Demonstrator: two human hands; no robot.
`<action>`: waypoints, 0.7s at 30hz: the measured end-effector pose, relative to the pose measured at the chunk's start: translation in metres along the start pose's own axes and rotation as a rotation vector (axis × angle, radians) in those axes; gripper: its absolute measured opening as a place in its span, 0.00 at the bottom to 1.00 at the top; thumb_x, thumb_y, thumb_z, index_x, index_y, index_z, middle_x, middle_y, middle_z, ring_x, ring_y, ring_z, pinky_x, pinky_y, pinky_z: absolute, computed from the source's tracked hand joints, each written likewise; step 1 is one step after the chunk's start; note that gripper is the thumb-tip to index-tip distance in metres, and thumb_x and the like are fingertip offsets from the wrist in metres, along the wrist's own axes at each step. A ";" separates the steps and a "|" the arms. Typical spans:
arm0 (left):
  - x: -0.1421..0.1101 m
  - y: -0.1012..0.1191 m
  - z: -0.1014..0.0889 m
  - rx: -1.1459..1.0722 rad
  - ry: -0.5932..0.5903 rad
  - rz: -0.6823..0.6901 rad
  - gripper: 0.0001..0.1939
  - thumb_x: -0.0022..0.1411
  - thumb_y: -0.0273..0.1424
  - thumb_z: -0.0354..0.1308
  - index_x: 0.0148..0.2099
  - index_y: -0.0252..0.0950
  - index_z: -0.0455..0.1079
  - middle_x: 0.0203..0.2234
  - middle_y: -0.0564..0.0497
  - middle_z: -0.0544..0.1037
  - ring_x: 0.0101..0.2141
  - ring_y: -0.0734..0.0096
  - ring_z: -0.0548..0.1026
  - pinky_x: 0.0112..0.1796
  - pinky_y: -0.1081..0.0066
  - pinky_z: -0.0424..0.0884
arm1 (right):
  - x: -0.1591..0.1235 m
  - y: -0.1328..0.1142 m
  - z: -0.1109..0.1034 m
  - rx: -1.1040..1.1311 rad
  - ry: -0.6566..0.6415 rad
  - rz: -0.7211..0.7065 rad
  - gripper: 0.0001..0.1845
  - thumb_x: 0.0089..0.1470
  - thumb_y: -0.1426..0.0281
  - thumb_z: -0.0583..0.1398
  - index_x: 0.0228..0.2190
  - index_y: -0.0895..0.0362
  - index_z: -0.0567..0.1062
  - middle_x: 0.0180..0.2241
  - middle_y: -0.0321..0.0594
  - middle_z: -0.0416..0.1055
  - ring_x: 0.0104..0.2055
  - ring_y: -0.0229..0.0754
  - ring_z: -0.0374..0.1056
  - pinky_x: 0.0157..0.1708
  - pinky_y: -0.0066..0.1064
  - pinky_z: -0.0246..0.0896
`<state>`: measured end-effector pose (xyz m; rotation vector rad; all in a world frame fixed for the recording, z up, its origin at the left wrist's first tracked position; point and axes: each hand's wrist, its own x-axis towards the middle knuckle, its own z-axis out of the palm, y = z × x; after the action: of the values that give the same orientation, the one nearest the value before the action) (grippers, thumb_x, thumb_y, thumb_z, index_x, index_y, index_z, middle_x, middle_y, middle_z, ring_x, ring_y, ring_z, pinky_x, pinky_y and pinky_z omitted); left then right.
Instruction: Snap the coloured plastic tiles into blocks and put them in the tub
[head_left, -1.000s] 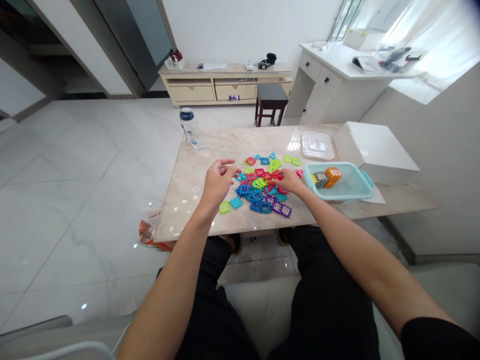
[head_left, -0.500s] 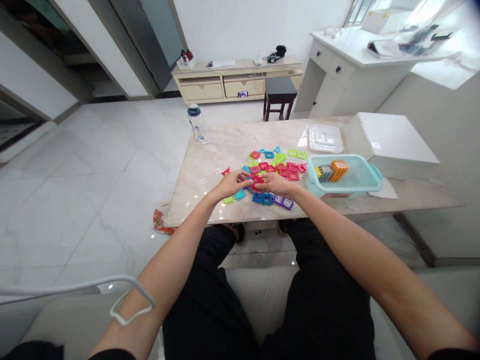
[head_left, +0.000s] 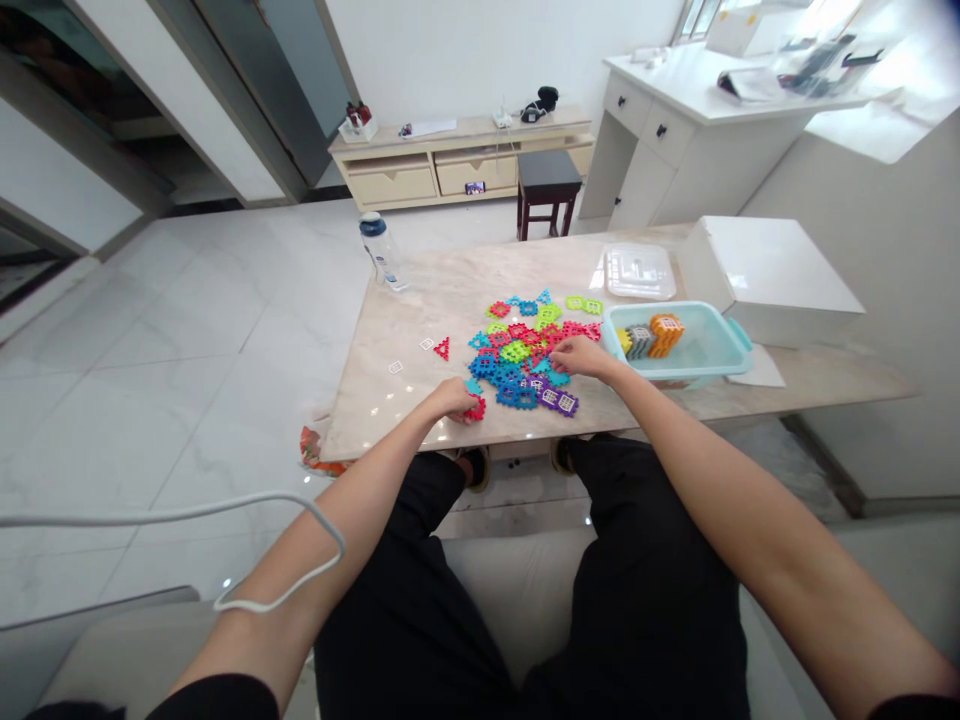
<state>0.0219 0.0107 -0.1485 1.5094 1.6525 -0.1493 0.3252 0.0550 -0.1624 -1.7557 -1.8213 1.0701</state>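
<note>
My left hand [head_left: 454,399] is low over the near side of the table, its fingers closed on a red notched building tile [head_left: 475,409]. My right hand [head_left: 579,356] reaches into the right side of the pile with its fingers drawn together. What it pinches, if anything, is too small to make out. Between the hands spreads a heap of interlocking plastic tiles, among them blue tiles [head_left: 491,368], a lime green tile [head_left: 516,351] and purple tiles [head_left: 559,401]. A red triangular tile [head_left: 442,348] lies apart to the left.
A pale turquoise tub [head_left: 701,371] with stacked orange tiles [head_left: 665,334] and grey tiles [head_left: 640,341] stands on the right. Behind it are a clear lid [head_left: 639,272] and a white box [head_left: 784,265]. A water bottle [head_left: 382,252] stands at the table's far left corner.
My hands were together over the pile at a red tile. They have separated: the left came nearer and leftward with a red tile, the right shifted rightward over the pile.
</note>
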 end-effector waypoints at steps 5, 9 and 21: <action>-0.005 0.017 0.004 0.262 0.044 -0.036 0.12 0.63 0.36 0.66 0.32 0.32 0.81 0.30 0.35 0.86 0.37 0.48 0.88 0.42 0.61 0.82 | -0.002 0.015 -0.002 -0.147 0.058 0.011 0.10 0.61 0.70 0.65 0.29 0.60 0.83 0.28 0.43 0.81 0.34 0.44 0.77 0.39 0.29 0.70; -0.016 0.032 -0.005 0.433 0.225 0.030 0.17 0.66 0.38 0.65 0.49 0.31 0.83 0.52 0.28 0.84 0.58 0.36 0.81 0.56 0.53 0.76 | 0.004 0.011 0.006 -0.234 0.121 0.001 0.10 0.63 0.73 0.61 0.36 0.61 0.84 0.38 0.46 0.84 0.41 0.46 0.78 0.47 0.30 0.68; -0.074 0.053 -0.012 0.554 0.120 0.293 0.20 0.75 0.41 0.53 0.55 0.35 0.81 0.52 0.31 0.84 0.53 0.40 0.83 0.50 0.55 0.78 | 0.062 -0.038 0.057 -0.508 -0.002 -0.328 0.32 0.63 0.84 0.55 0.66 0.62 0.73 0.67 0.56 0.72 0.68 0.49 0.69 0.69 0.36 0.59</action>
<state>0.0527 -0.0243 -0.0690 2.1973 1.5294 -0.3858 0.2497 0.1035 -0.1837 -1.6099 -2.4291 0.5088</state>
